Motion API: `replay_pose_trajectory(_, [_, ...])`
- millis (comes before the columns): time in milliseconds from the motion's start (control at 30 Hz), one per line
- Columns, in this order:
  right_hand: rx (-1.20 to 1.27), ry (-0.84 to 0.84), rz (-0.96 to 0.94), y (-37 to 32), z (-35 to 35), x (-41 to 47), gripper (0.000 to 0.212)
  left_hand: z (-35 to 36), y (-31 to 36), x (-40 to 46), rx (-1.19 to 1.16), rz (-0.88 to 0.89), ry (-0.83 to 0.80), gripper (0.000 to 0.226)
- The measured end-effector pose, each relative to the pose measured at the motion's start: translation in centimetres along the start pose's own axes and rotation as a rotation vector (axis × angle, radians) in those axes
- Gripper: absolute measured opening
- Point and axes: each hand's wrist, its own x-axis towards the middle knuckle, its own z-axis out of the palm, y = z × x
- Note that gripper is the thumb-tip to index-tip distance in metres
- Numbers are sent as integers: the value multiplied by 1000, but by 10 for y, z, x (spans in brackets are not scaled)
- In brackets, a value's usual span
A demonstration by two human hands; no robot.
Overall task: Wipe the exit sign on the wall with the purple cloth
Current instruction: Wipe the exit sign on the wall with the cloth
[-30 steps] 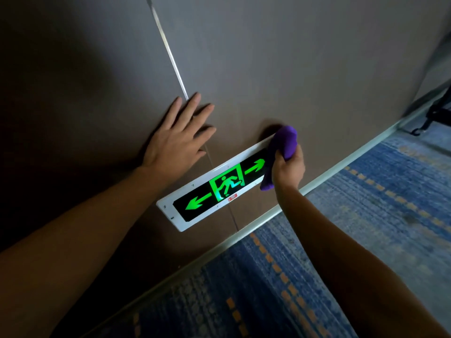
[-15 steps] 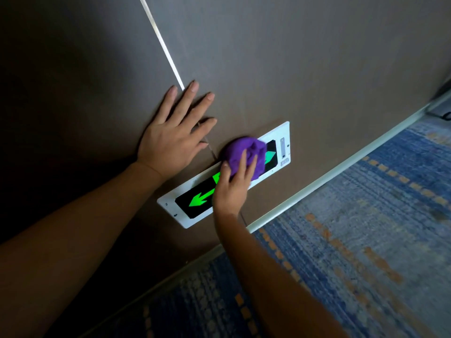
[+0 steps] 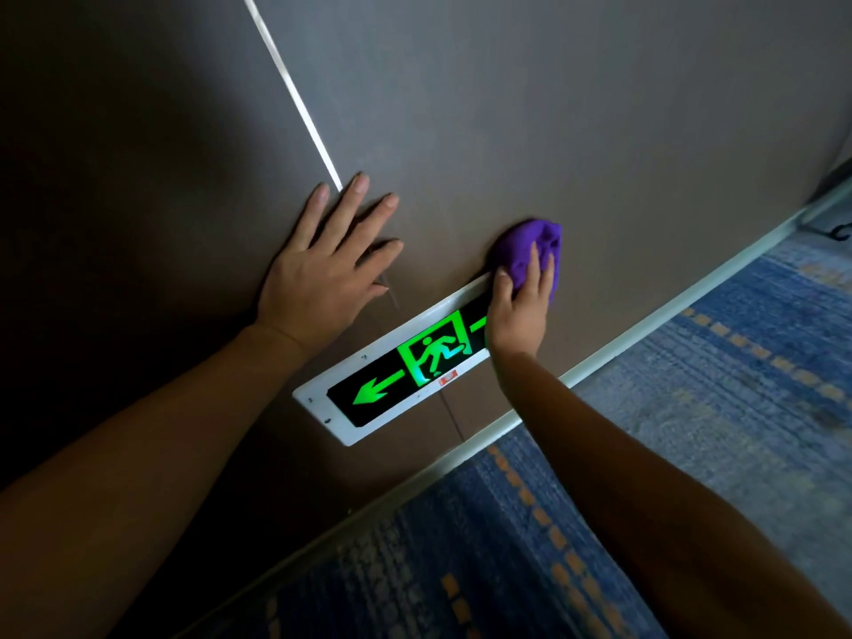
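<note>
right hand (image 3: 518, 311) atop purple cloth (image 3: 525, 246)

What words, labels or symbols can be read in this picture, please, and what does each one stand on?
No readable words anywhere.
exit sign: green running-figure pictogram and a left-pointing arrow; the sign's right end is hidden by the right hand and purple cloth.
small red sticker on the sign's lower frame: print too small to read.
</note>
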Motion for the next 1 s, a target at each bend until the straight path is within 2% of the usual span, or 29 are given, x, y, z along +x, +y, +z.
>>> replay_pose_trajectory(133, [84, 24, 91, -14, 14, -23, 55, 0, 1, 1, -3, 2, -5, 48])
replay_pose_trajectory(367, [52, -160, -54, -20, 51, -122, 60, -17, 2, 7, -69, -29, -23, 54])
replay_pose_trajectory(467, [16, -190, -118, -9, 39, -110, 59, -28, -8, -5, -97, -133, 22, 80])
replay_pose_trajectory(533, [-15, -165, -140, -4, 28, -85, 57, -28, -26, -31, -55, -224, 50, 86])
replay_pose_trajectory(667, [-35, -105, -62, -11, 19, -56, 57, -27, -45, -66, 42, -213, -44, 74])
replay_pose_trajectory(800, [11, -61, -61, -8, 26, -57, 58, -12, -42, -66, 118, -197, -24, 68])
replay_pose_trajectory(1000, [92, -7, 20, -16, 36, -57, 59, -24, -44, -66, 56, -178, -96, 69])
